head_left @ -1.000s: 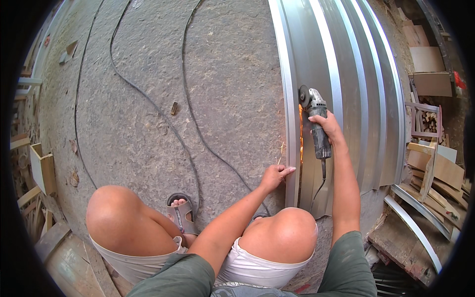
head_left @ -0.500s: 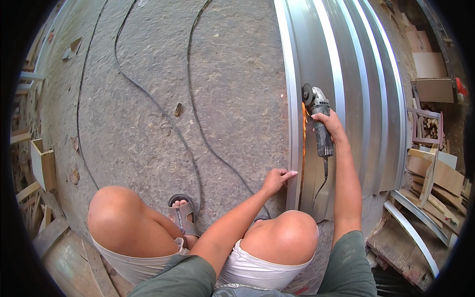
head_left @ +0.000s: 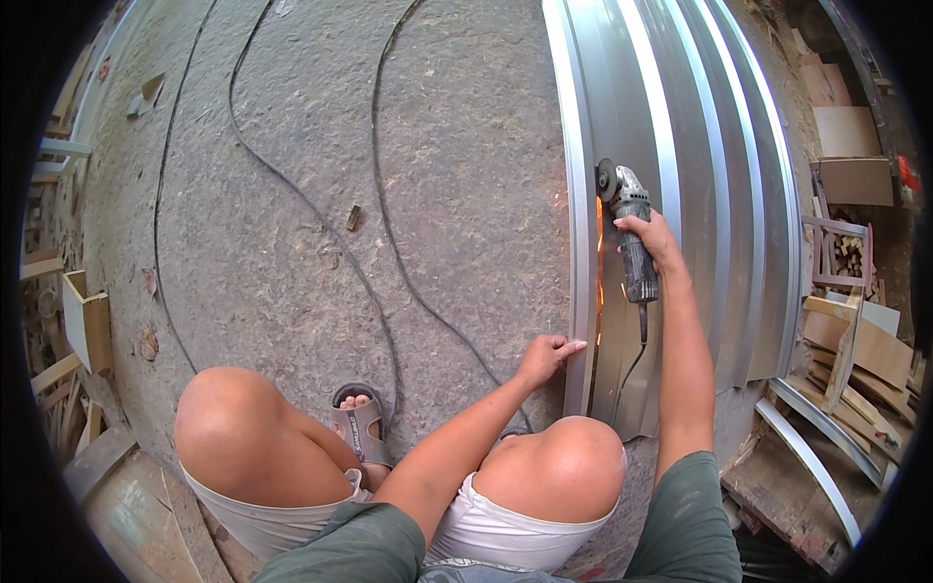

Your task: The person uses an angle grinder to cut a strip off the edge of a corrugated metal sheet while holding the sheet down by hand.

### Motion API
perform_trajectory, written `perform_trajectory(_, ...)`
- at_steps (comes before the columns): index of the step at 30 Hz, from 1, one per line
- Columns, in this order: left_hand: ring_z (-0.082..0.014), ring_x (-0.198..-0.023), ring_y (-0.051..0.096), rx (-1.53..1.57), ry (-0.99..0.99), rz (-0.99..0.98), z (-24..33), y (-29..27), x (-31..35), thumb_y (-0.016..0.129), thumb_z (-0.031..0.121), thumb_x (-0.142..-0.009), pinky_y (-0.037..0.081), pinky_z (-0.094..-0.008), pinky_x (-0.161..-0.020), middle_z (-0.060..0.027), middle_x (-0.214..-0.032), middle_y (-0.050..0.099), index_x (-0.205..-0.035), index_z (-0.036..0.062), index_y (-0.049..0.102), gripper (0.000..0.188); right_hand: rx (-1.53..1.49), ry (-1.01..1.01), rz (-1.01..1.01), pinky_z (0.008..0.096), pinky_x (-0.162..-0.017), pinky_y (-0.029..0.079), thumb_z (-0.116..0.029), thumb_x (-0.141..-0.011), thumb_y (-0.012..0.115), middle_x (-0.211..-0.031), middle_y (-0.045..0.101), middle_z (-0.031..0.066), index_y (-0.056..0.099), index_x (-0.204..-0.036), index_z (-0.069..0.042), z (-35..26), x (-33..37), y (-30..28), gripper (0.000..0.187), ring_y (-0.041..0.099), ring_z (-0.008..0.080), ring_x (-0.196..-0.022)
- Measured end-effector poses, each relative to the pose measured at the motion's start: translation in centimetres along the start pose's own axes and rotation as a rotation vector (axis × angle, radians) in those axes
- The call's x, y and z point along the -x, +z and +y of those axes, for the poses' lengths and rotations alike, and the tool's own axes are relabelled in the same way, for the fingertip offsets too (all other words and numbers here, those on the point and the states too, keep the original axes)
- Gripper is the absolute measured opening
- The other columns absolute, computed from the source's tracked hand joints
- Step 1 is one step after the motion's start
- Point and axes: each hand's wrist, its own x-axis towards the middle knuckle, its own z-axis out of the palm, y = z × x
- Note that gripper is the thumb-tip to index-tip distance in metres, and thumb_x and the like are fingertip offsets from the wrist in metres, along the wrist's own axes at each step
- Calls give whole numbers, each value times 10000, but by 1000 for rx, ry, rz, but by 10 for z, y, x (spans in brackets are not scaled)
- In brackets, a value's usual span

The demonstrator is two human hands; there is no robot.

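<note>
Though the left hand (head_left: pixel 546 360) stays put, the grinder (head_left: pixel 639 264) has edged forward.

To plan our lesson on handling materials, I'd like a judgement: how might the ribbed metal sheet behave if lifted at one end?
The ribbed metal sheet probably resists bending lengthwise, given its long raised ribs. It may flex across them, as its near edge looks thin. Its smooth, shiny surface could feel slippery.
</note>
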Motion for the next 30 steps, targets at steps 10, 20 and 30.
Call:
perform_trajectory(10,-96,-630,571,-41,19,31,3,-3,4,766,414,-932,486,-297,-633,-13,-699,663,-833,9,757,417,-20,-6,-5,335,-522,583,-188,-780,801,-800,648,85,580,-1044,5,-6,-15,4,395,640,170,-581)
perform_trajectory(20,-77,-651,521,-28,22,24,6,-1,3,762,426,-935,434,-280,-631,13,-694,631,-822,22,761,420,-16,-2,-26,337,-522,583,-200,-800,789,-767,621,68,573,-1018,-10,-20,-39,-2,361,653,181,-577)
perform_trajectory(30,-202,-730,670,-613,-15,24,35,-10,10,755,515,-895,534,-373,-668,-101,-796,720,-898,5,781,511,-199,-1,-62,335,-544,571,-181,-833,767,-824,647,110,560,-1066,-11,-31,85,-55,355,687,211,-613)
